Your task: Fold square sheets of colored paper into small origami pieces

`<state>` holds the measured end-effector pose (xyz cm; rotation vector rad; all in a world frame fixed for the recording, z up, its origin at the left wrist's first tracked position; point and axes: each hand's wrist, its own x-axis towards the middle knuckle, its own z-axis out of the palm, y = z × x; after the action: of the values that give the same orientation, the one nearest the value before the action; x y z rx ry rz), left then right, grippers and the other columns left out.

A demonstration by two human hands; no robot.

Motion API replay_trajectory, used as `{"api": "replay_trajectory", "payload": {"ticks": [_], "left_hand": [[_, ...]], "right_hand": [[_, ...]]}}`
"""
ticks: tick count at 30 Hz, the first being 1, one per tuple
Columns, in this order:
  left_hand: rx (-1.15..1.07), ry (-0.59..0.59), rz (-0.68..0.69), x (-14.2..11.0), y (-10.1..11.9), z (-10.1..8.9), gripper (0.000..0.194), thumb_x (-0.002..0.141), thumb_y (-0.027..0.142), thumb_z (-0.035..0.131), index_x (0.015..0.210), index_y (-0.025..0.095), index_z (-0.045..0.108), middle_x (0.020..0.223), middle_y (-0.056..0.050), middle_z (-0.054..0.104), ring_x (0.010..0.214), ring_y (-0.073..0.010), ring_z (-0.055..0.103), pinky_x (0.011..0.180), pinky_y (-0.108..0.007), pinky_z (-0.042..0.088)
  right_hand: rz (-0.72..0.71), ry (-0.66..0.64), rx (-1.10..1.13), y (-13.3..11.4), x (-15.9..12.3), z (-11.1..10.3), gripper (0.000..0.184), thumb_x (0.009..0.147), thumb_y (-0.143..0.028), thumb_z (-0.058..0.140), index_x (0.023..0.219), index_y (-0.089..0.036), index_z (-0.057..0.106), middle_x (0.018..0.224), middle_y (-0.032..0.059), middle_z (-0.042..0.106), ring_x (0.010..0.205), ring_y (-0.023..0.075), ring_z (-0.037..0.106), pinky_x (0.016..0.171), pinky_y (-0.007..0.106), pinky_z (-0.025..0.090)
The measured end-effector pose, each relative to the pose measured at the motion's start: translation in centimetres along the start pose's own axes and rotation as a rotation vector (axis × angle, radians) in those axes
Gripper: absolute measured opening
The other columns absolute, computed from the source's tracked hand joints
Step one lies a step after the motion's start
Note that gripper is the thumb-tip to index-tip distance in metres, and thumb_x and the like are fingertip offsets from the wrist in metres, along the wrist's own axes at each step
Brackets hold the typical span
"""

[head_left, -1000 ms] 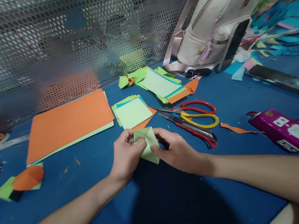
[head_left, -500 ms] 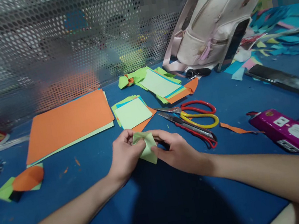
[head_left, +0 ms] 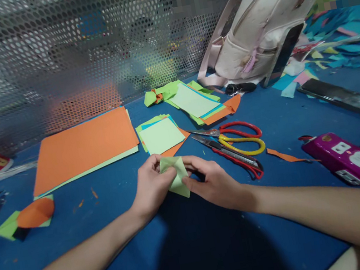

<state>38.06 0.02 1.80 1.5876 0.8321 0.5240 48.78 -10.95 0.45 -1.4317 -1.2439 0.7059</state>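
The perforated metal panel point(head_left: 77, 55) rises behind everything, across the far side from the scissors point(head_left: 221, 136). The blue worktop point(head_left: 97, 241) spreads under and around the scissors. Beyond them and to the right, the pale backpack point(head_left: 254, 39) leans at a tilt. Left of the scissors lies the large orange sheet point(head_left: 85, 146), with other coloured sheets showing at its edges. To their right are the black phone point(head_left: 339, 96) and, slightly nearer the person, the purple power strip point(head_left: 349, 157).

The left hand point(head_left: 152, 183) and the right hand point(head_left: 211, 178) are nearer the person than the scissors and to their left. The red-edged cutter point(head_left: 239, 156) lies beside the scissors on the near side, while the square paper stack point(head_left: 162, 135) sits just left of their tips.

Smallest is the folded green paper point(head_left: 178, 183), near left of the scissors, between the two hands and touching both. The left hand is closed on its left side, thumb across the top; the right hand pinches its right edge between thumb and fingers.
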Motion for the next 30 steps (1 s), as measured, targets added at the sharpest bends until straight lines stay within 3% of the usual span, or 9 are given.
{"api": "replay_trajectory", "payload": {"ticks": [6,10,13,19,24,30], "left_hand": [[0.083,0.008,0.023,-0.1,0.1,0.0,0.007,0.061,0.017,0.055,0.067,0.018,0.051,0.059,0.006,0.049,0.054,-0.0095,0.045,0.05,-0.021,0.033],[0.185,-0.031,0.035,0.0,0.3,0.0,0.013,0.059,0.02,0.058,0.066,0.018,0.048,0.059,0.006,0.047,0.056,-0.0101,0.041,0.051,-0.021,0.032],[0.221,-0.082,0.034,0.1,0.4,0.0,0.014,0.058,0.022,0.059,0.065,0.018,0.048,0.059,0.005,0.048,0.057,-0.0111,0.042,0.051,-0.022,0.031],[0.395,-0.186,0.143,-0.1,0.6,0.1,0.006,0.065,0.022,0.056,0.068,0.017,0.056,0.063,0.002,0.053,0.064,-0.014,0.048,0.059,-0.025,0.036],[0.481,-0.25,0.147,-0.8,1.0,0.0,0.007,0.067,0.023,0.053,0.064,0.017,0.053,0.061,0.003,0.052,0.059,-0.0125,0.045,0.053,-0.023,0.033],[0.445,-0.32,0.12,-0.7,0.8,-0.1,0.004,0.065,0.02,0.052,0.063,0.016,0.054,0.062,0.003,0.054,0.059,-0.0119,0.045,0.053,-0.023,0.034]], "right_hand": [[-0.016,-0.016,-0.031,-0.6,-0.1,-0.3,0.033,0.083,-0.019,0.05,0.115,-0.016,0.052,0.094,0.0049,0.063,0.079,0.0139,0.057,0.073,0.026,0.048],[-0.053,0.121,-0.156,-1.3,0.5,-0.7,0.037,0.08,-0.024,0.058,0.114,-0.012,0.054,0.107,0.0103,0.062,0.093,0.0174,0.057,0.079,0.029,0.047],[-0.12,0.162,-0.241,-1.7,1.2,-1.2,0.031,0.076,-0.02,0.064,0.107,-0.013,0.059,0.107,0.0091,0.063,0.1,0.0182,0.056,0.085,0.03,0.045],[-0.264,0.012,-0.397,-2.4,2.0,-2.2,0.016,0.079,-0.013,0.061,0.093,-0.019,0.066,0.092,0.0031,0.069,0.088,0.0167,0.059,0.081,0.031,0.044],[-0.319,-0.021,-0.508,-2.3,1.7,-2.6,0.011,0.083,-0.015,0.058,0.082,-0.019,0.068,0.079,0.0021,0.07,0.077,0.0159,0.06,0.075,0.031,0.042],[-0.367,-0.171,-0.506,-2.9,1.6,-3.3,0.019,0.085,-0.011,0.051,0.093,-0.019,0.066,0.088,0.0033,0.069,0.083,0.0156,0.06,0.077,0.032,0.041]]}}
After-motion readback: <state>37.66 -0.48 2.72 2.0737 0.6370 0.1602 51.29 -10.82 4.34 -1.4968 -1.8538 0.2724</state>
